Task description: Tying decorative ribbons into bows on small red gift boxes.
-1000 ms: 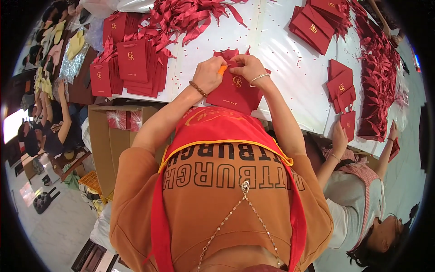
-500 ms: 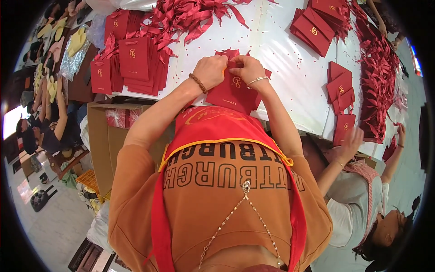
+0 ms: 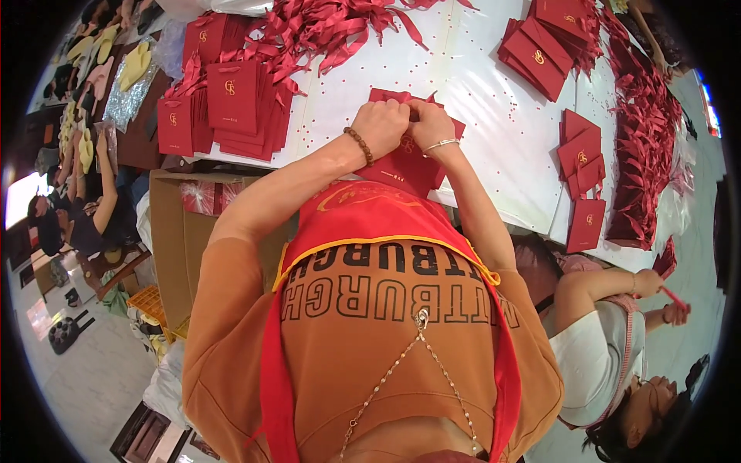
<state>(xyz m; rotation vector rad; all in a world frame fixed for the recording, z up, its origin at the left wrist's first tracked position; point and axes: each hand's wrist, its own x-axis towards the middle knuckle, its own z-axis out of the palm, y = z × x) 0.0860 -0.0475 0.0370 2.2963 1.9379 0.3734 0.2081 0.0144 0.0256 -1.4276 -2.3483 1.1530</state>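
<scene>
A red paper gift bag (image 3: 401,170) with gold print lies flat on the white table in front of me. My left hand (image 3: 383,122), with a beaded bracelet at the wrist, is closed at the bag's top edge. Beside it, my right hand (image 3: 432,125), wearing a bangle, is closed too. The fingertips of both hands meet over the bag's handle end and pinch its red ribbon (image 3: 421,96), part of which shows just beyond the knuckles. What exactly lies between the fingertips is mostly hidden.
Stacked red bags (image 3: 231,100) stand at left, beside a heap of red ribbons (image 3: 332,31). More bags (image 3: 536,54) and a long ribbon pile (image 3: 644,154) lie at right. A cardboard box (image 3: 171,231) is below the table edge. A co-worker (image 3: 602,347) sits at right.
My hands have drawn closer together and shifted slightly right over the bag's top. The co-worker at right has pulled both hands back from the table and now holds a red strip.
</scene>
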